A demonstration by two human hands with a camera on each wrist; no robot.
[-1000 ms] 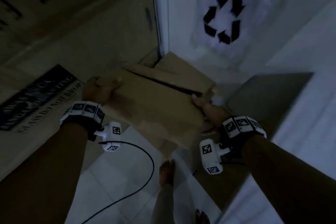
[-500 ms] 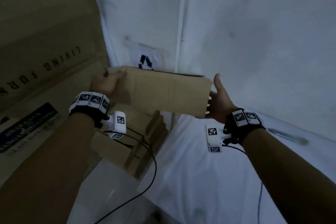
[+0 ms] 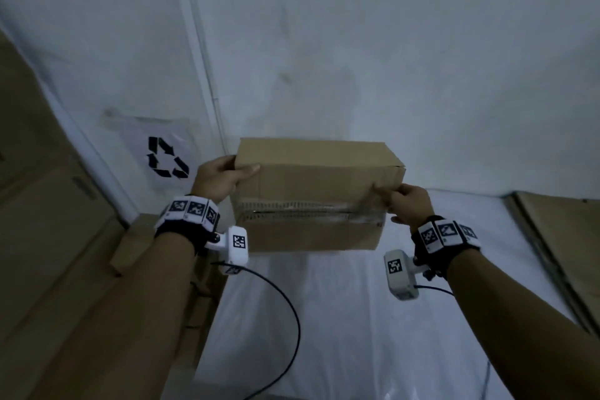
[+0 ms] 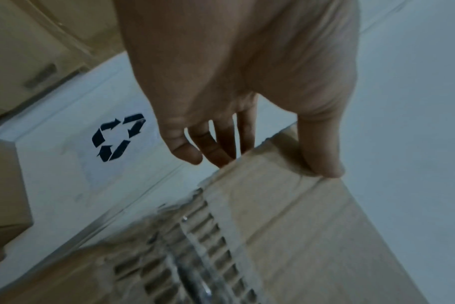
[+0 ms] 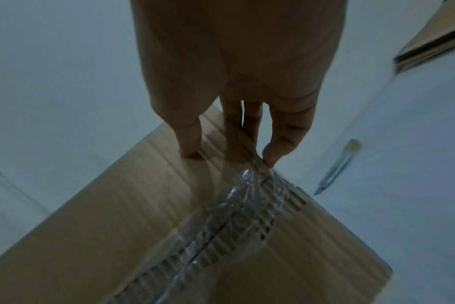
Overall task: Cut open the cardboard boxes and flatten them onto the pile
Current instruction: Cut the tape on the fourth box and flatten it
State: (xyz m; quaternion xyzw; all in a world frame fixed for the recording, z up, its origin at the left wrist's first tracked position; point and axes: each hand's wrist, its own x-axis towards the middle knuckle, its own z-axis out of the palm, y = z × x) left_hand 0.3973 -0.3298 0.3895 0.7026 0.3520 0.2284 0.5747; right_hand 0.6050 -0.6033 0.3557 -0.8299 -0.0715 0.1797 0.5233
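Head view: you hold a closed brown corrugated cardboard box (image 3: 319, 195) up in front of you, off the white-covered work surface (image 3: 357, 318), its taped seam facing you.
Left hand: your left hand (image 3: 217, 179) grasps the box's upper left corner, thumb on the near face, fingers (image 4: 216, 148) wrapped round behind the edge.
Right hand: your right hand (image 3: 409, 203) grips the right end of the box, thumb on the near face and fingers curled at the edge where the tape ends.
Seam: a strip of clear packing tape (image 5: 237, 216) runs along the middle joint; its edges look torn and crinkled, and the flutes of the board show beside it. Whether the joint is already slit under the tape is hard to say in this dim, blurred light.
Cutter: a slim utility knife with a pale handle (image 5: 338, 166) lies on the white surface, off to the right of the box and well apart from it.
Pile: flattened brown cardboard sheets (image 3: 565, 253) lie at the far right of the surface; more brown cartons (image 3: 58, 237) stand at your left under a black recycling symbol (image 3: 167, 157) on the wall.
Step in hand: judging by the hold, you are presenting the box to open it; nothing is cut or folded yet.
Next move: set the box down seam up, free your right hand for the knife, and steady the box with your left, clear of the blade's path.
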